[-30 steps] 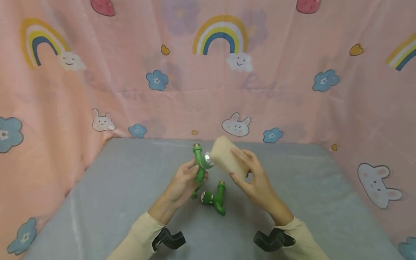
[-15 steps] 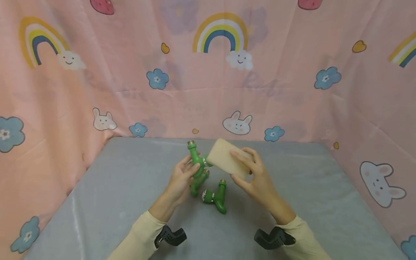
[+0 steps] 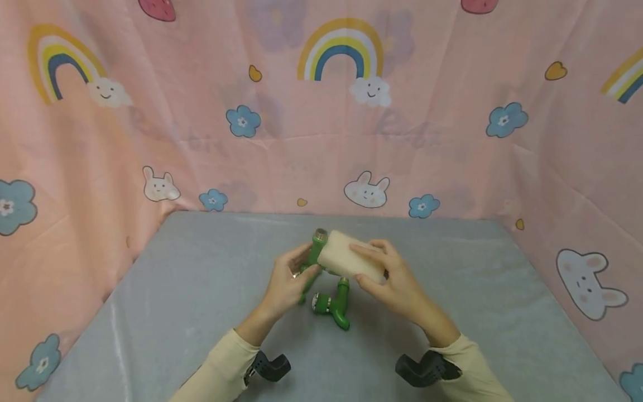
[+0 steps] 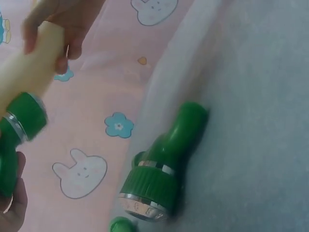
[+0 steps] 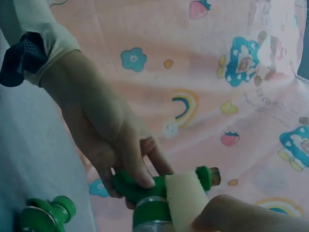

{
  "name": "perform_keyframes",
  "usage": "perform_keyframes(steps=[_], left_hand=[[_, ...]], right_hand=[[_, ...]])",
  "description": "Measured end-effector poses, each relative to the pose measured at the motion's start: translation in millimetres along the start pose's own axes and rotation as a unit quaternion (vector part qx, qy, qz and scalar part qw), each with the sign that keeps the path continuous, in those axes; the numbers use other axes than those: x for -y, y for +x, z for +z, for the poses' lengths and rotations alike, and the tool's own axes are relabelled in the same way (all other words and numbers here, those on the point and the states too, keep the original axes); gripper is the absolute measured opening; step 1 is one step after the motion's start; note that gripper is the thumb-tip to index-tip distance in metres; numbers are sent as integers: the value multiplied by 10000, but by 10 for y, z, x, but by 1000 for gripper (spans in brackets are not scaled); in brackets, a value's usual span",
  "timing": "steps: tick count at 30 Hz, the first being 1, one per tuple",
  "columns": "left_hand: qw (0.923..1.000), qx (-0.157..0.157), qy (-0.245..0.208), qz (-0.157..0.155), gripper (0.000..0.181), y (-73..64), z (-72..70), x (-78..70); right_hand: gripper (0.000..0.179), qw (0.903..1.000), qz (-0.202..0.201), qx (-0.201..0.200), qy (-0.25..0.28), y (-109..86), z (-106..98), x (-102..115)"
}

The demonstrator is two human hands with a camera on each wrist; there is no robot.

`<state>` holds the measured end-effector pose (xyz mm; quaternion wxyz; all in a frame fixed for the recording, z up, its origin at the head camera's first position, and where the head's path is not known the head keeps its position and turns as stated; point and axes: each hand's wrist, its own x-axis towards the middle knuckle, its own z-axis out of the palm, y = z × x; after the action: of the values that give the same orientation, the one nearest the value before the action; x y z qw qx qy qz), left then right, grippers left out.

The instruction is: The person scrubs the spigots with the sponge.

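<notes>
My left hand [image 3: 283, 282] grips a green plastic tap [image 3: 317, 249], its brass threaded end tipped up. Between the fingers and thumb of my right hand [image 3: 402, 287] is a cream sponge [image 3: 344, 255], pressed on the tap's side. In the right wrist view the sponge [image 5: 183, 198] lies across the tap's body [image 5: 129, 186], beside its ribbed green knob [image 5: 152, 215]. A second green tap [image 3: 340, 308] lies on the table just below the hands. Behind my left hand, part of another green tap [image 3: 303, 298] shows; the rest is hidden.
A grey cloth [image 3: 176, 312] covers the table. Pink printed curtain [image 3: 427, 162] stands behind its far edge and along both sides. A black wrist camera mount [image 3: 268, 367] sits on the left sleeve, another mount [image 3: 424, 368] on the right.
My left hand has turned the tap, and its threaded end has swung right beside the sponge. The sponge has come down slightly along the tap. The tap on the table stays put.
</notes>
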<state>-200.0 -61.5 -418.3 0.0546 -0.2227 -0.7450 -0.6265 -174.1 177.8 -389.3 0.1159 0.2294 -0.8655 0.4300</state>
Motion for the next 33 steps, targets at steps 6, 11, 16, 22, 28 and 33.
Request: perform_keyframes(steps=[6, 11, 16, 22, 28, 33], left_hand=[[9998, -8, 188, 69, 49, -12, 13, 10], [9999, 119, 96, -69, 52, -19, 16, -5], [9992, 156, -189, -322, 48, -4, 5, -48], [9953, 270, -601, -713, 44, 3, -27, -95], [9734, 840, -1834, -1082, 46, 3, -47, -107], [9455, 1345, -2710, -1206, 54, -12, -67, -116]], right_hand=[[48, 9945, 562, 8, -880, 7, -228, -67], [47, 9989, 334, 139, -308, -15, -251, -24], [48, 9969, 80, 542, 572, -2, -103, -24], [51, 9985, 390, -303, 241, 17, -200, -137], [63, 9893, -665, -1283, 183, 11, -38, -40], [62, 9835, -1249, -1309, 13, 13, 166, -22]])
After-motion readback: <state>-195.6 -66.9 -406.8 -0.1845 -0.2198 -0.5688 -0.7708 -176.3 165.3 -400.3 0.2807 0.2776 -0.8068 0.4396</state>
